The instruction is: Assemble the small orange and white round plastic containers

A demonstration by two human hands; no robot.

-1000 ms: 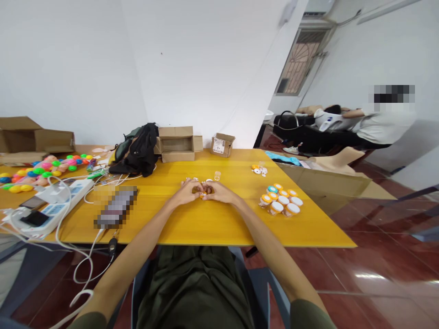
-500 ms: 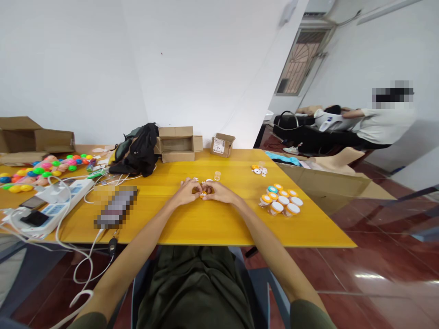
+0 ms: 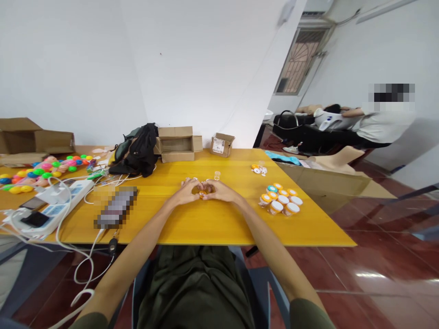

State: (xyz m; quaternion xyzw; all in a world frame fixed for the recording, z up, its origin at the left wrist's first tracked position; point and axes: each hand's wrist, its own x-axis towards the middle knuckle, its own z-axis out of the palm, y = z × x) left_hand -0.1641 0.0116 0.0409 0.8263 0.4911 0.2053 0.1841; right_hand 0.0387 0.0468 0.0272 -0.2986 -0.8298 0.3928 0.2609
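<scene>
My left hand [image 3: 187, 192] and my right hand [image 3: 219, 191] meet at the middle of the yellow table [image 3: 206, 224]. Their fingers are pinched together round a small orange-lidded item [image 3: 202, 194]; what it is exactly is too small to tell. Tiny white bits and a small clear vial [image 3: 216, 175] lie just beyond my fingers. A cluster of several small jars with orange, white and blue lids [image 3: 281, 199] stands to the right of my right hand.
A few small lids [image 3: 259, 170] lie at the far right. A black bag [image 3: 139, 150], cardboard boxes [image 3: 176, 144], a power strip with cables [image 3: 58, 201], a blurred device [image 3: 115, 206] and coloured balls [image 3: 41, 170] fill the left. Another person [image 3: 377, 125] sits at the far right.
My hands have stayed together over the small item, with only slight finger movement. The person at the far right has shifted a little.
</scene>
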